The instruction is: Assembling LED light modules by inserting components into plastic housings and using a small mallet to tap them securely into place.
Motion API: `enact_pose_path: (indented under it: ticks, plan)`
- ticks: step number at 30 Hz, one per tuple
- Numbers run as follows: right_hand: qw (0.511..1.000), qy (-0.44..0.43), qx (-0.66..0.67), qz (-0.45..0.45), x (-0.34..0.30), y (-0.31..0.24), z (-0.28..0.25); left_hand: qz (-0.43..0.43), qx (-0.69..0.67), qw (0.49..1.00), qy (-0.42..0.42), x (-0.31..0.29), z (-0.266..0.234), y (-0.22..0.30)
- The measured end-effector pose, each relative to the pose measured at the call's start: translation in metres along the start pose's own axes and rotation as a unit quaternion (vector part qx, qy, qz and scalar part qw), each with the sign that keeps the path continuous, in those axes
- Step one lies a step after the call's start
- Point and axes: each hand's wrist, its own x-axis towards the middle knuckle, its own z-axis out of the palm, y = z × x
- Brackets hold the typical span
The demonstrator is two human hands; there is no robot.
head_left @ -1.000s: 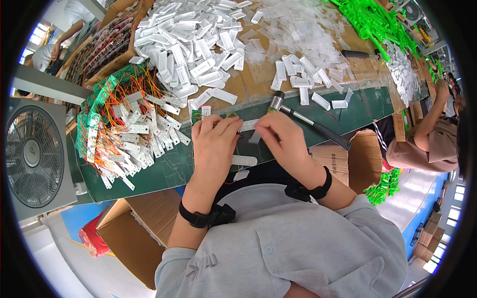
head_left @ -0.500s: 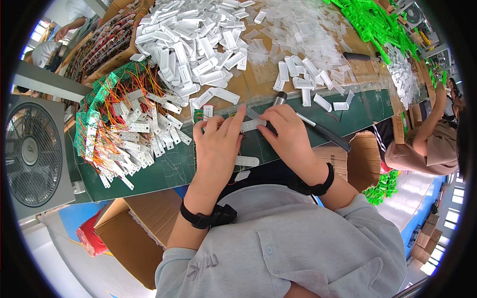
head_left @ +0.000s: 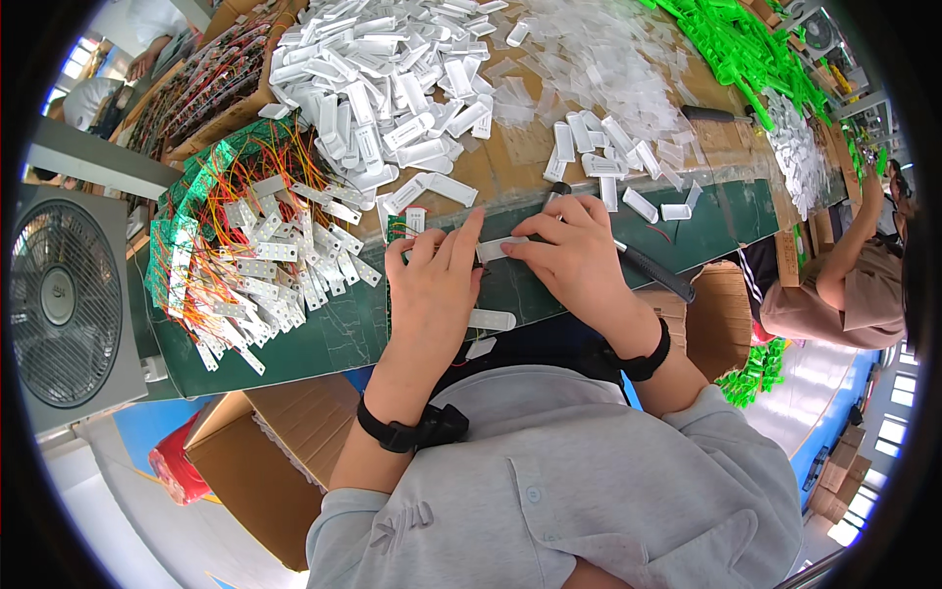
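So the white strip (head_left: 496, 249) is between the two hands, over the near side of the green bench (head_left: 339, 329). The right hand (head_left: 579, 257) has its right end pinched between thumb and fingertips, probably because an end grip leaves most of the face uncovered. The left hand (head_left: 432, 290) is curled at the other end with the index finger poking out; looks like steadying, but the palm's turned down, so I can't tell if it's actually gripping. Long axis runs roughly left-right, right end tipped a bit away from the person. No idea which end is the "front". Wired LED boards (head_left: 265, 252) are heaped on the left and white plastic shells (head_left: 388, 108) at the back, I'd guess to keep that working spot free.
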Motion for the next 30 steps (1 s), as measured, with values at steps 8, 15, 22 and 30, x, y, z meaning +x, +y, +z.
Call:
enact_pose_path:
  ticks: [8, 15, 22, 30]
  plan:
    - [0.999, -0.020, -0.039, -0.006, 0.000, -0.006, -0.005, 0.048, 0.020, 0.998, 0.022, 0.000, 0.000, -0.001]
    - [0.982, -0.001, -0.062, 0.176, -0.019, 0.015, -0.019, 0.043, 0.018, 0.999, 0.029, -0.002, -0.002, 0.002]
    - [0.982, 0.005, -0.007, 0.191, -0.019, 0.019, -0.010, 0.051, 0.053, 0.996, 0.045, -0.002, 0.001, 0.005]
    - [0.978, -0.086, 0.050, 0.183, -0.021, -0.018, -0.016, 0.046, 0.057, 0.995, 0.061, -0.003, 0.005, 0.004]
